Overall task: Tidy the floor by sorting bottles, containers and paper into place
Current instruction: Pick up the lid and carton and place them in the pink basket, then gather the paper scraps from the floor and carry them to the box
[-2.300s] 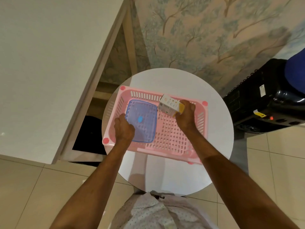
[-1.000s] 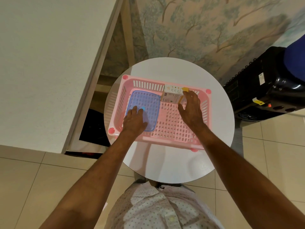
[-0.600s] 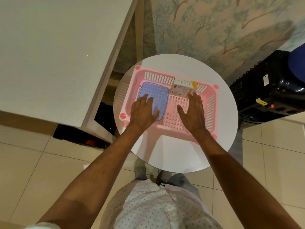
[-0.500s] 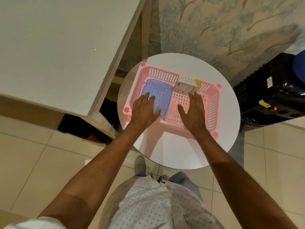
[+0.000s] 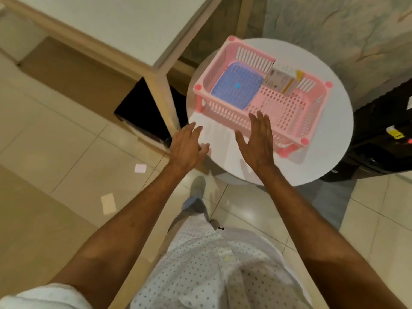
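Head view: pink basket on round white table, tiled floor.

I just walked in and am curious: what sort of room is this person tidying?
Probably a room in a home, perhaps a living or dining area. It has a glossy tiled floor, tree-patterned wallpaper and a small round white table holding a pink plastic basket.

We see a perforated plastic basket, a translucent plastic lid, glossy floor tiles and a matt tabletop.
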